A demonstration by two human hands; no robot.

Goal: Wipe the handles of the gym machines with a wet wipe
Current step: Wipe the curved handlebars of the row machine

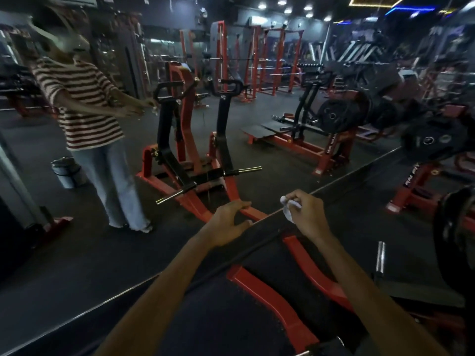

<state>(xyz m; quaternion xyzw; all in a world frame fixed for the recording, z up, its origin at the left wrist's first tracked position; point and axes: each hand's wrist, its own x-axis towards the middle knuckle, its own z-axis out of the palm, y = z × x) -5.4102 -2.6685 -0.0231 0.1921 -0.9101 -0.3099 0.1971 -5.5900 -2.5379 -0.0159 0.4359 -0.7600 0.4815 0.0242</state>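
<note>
A dim gym with a wall mirror (77, 176); the right hand (307, 214) pinches a wet wipe (289, 209), the left hand (227, 223) has relaxed, empty fingers; the machine (272, 299) handles are cut off.

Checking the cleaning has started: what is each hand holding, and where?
The right hand pinches a crumpled wet wipe at its bunched top. The left hand holds nothing.

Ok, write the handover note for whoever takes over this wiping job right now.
Left hand: open, fingers spread, holding nothing, out in front over the mirror's bottom edge.
Right hand: pinches the crumpled white wet wipe, raised in front of the mirror, touching no machine.
Machine handles: seen only as a reflection, the black grips on the red-framed machine; the real ones are out of view.
Done: cannot tell which handles were wiped.
Left: bring the wipe to a handle and wipe it, then the others.
</note>
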